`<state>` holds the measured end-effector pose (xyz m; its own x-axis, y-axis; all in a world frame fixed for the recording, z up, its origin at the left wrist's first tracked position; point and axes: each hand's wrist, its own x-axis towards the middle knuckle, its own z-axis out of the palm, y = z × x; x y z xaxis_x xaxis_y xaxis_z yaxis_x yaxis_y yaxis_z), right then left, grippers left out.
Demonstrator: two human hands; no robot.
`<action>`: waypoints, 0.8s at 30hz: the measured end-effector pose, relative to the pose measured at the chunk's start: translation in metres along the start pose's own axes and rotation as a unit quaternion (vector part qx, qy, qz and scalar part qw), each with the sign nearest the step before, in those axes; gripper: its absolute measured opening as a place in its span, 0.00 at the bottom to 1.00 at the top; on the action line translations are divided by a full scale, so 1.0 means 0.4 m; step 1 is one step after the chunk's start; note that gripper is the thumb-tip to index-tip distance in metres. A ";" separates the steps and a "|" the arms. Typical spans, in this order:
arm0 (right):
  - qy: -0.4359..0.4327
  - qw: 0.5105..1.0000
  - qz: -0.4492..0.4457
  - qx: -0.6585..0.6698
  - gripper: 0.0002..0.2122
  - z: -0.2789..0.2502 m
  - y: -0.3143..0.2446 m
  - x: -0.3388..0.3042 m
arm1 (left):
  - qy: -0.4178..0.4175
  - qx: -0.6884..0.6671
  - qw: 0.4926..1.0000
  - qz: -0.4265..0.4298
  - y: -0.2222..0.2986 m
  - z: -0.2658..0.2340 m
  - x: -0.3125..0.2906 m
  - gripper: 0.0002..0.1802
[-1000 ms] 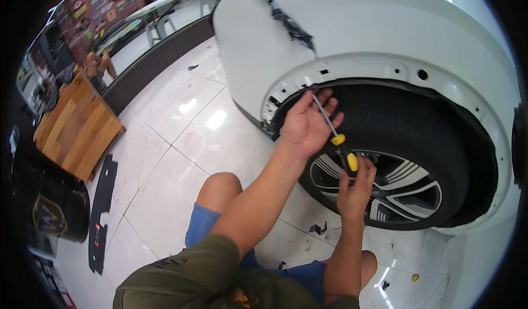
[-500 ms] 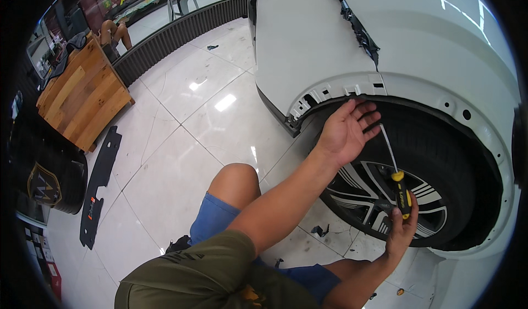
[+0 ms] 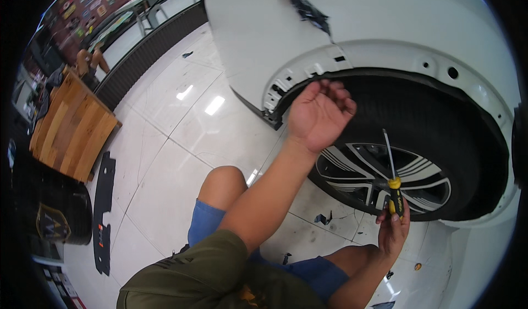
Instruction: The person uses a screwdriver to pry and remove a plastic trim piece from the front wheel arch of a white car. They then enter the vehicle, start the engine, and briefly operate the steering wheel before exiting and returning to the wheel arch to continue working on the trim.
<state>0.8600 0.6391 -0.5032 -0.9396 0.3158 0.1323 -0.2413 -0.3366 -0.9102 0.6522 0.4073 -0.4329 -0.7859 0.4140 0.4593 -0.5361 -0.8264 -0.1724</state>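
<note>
My left hand (image 3: 320, 115) is turned palm up under the white car's wheel arch edge (image 3: 379, 72), in front of the tyre. Its fingers are loosely curled, and nothing shows in them. A screwdriver (image 3: 395, 191) with a yellow and black handle is gripped by my right hand (image 3: 394, 233), its metal shaft pointing up before the wheel (image 3: 363, 171). Along the arch, white clip tabs and slots (image 3: 286, 82) are exposed. Above them a torn dark strip (image 3: 303, 7) runs down the white body panel (image 3: 247, 39).
Dark scraps (image 3: 323, 219) lie on the glossy tiled floor (image 3: 165, 171) by the wheel. To the left are a long black flat panel (image 3: 103, 210), a black drum (image 3: 63, 215) and a wooden crate-like stand (image 3: 77, 127). Another person's legs (image 3: 91, 62) show at the far left.
The view has shifted, so the car sits further left and higher. My left hand has drawn slightly off the arch edge, its fingers curling more. The screwdriver stays in my right hand.
</note>
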 end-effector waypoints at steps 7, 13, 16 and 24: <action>-0.011 0.999 0.026 0.039 0.27 -0.007 0.014 0.009 | 0.053 0.035 0.997 0.034 0.004 0.006 -0.001 0.12; -0.028 0.998 0.038 0.050 0.26 -0.025 0.024 0.005 | 0.063 0.044 0.997 0.027 -0.007 0.006 0.018 0.10; -0.010 0.998 0.038 0.042 0.26 -0.029 0.022 0.000 | 0.145 0.054 0.985 0.077 -0.003 0.026 0.009 0.12; -0.026 0.997 0.053 0.047 0.23 -0.024 0.010 -0.006 | 0.134 0.019 0.988 0.073 0.030 0.037 0.007 0.11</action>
<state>0.8638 0.6457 -0.5109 -0.9717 0.2283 0.0601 -0.1597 -0.4482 -0.8795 0.6480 0.3930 -0.4209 -0.9102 0.3710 0.1842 -0.4028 -0.8964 -0.1850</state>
